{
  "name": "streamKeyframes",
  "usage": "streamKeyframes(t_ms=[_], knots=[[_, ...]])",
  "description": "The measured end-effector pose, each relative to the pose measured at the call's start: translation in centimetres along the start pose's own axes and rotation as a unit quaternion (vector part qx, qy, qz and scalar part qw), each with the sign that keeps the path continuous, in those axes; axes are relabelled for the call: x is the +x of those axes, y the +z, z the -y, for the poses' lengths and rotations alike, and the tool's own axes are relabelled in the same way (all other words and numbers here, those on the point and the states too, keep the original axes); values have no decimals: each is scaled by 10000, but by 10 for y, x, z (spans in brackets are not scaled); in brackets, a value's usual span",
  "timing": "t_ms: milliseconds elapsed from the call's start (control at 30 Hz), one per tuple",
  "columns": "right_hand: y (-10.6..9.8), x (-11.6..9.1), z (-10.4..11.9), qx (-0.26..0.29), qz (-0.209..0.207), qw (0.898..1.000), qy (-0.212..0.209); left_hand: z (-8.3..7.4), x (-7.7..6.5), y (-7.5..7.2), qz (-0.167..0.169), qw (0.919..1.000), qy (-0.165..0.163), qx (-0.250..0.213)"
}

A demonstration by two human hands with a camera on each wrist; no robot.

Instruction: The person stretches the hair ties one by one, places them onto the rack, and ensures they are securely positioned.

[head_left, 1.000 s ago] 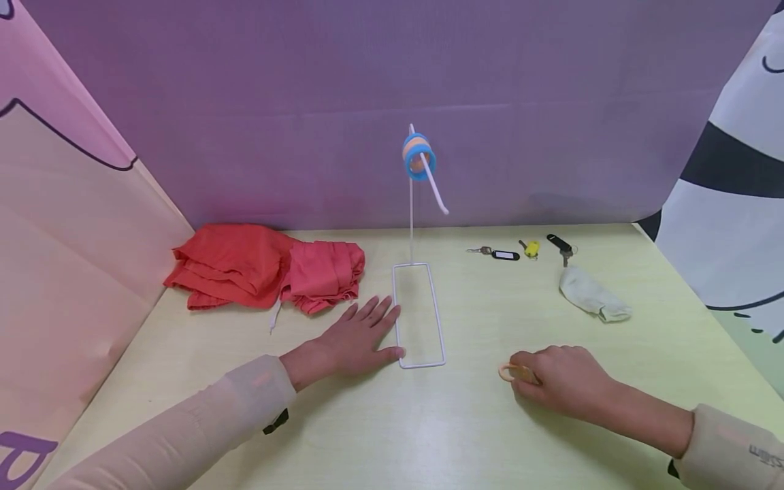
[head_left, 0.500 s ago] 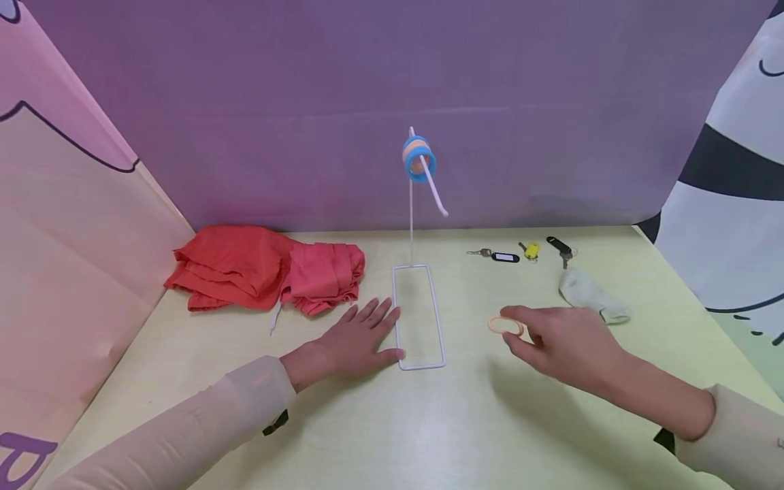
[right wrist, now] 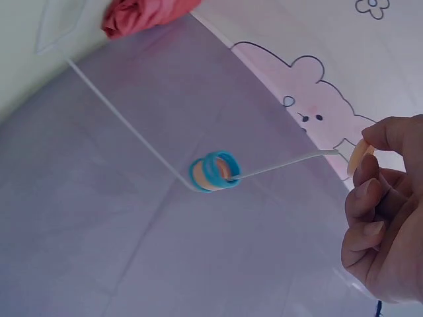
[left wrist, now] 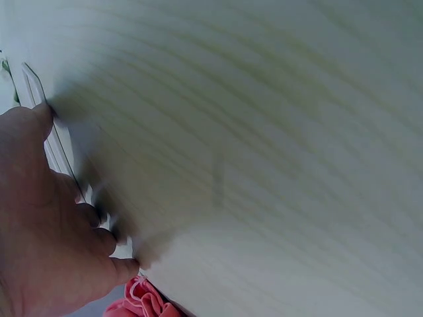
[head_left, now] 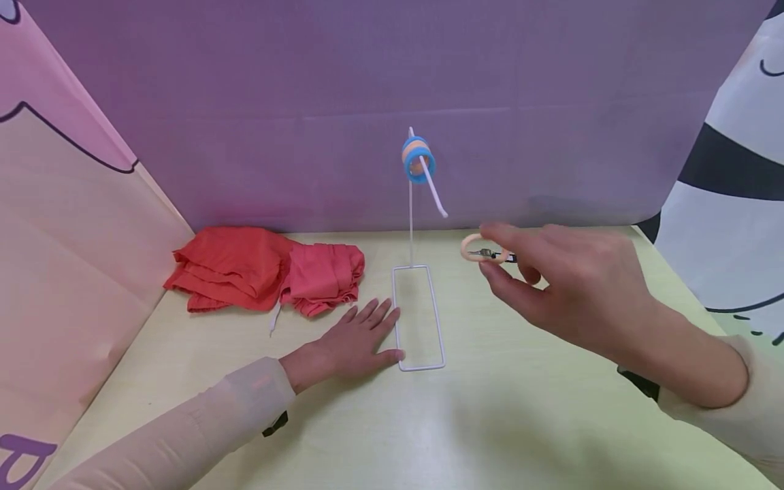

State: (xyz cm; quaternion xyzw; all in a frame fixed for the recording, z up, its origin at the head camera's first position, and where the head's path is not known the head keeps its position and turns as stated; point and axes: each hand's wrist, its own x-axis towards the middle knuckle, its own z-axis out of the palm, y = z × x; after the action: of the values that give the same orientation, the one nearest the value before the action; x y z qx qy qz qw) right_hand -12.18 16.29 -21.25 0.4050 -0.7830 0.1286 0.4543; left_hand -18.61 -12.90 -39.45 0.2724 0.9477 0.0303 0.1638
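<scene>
Between thumb and fingers, my right hand (head_left: 569, 279) pinches a peach-coloured ring (head_left: 470, 248), raised above the table to the right of a white wire stand (head_left: 437, 320). The stand's arm (head_left: 435, 190) juts toward me with a bent tip, and blue and peach rings (head_left: 419, 160) hang on it near the post. In the right wrist view the held ring (right wrist: 358, 157) appears close to the arm's tip (right wrist: 327, 152); whether they touch I cannot tell. Flat on the table, my left hand (head_left: 355, 344) has its fingers spread, thumb and fingertips touching the left side of the stand's base.
Folded red cloth (head_left: 239, 269) and a pinker bundle (head_left: 324, 275) lie at the back left. A key with a black tag (head_left: 486, 253) is partly hidden behind the held ring. A purple backdrop (head_left: 275, 136) rises behind the table (head_left: 429, 429).
My right hand has picked the peach ring up off the table and carried it up, forward and slightly left, now covering the sock and other keys. My left hand has stayed in place.
</scene>
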Motion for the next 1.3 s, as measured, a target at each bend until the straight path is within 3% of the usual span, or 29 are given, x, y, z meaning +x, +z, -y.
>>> streamKeyframes(t_ms=[167,367,633,900,1300], knots=[[5,18,4,-32,-274,9995,-149,1,1,1,-5,10000,21,26],[23,25,-1,-141,-460,9987,-186,2,2,3,7,10000,14,19],[40,29,-10,-277,-429,9986,-141,1,1,3,-44,10000,10,10],[56,33,-23,-742,-98,9972,-67,2,0,2,-80,9999,121,-67],[76,44,-42,-794,-76,9967,150,2,2,4,-98,9998,138,-76]])
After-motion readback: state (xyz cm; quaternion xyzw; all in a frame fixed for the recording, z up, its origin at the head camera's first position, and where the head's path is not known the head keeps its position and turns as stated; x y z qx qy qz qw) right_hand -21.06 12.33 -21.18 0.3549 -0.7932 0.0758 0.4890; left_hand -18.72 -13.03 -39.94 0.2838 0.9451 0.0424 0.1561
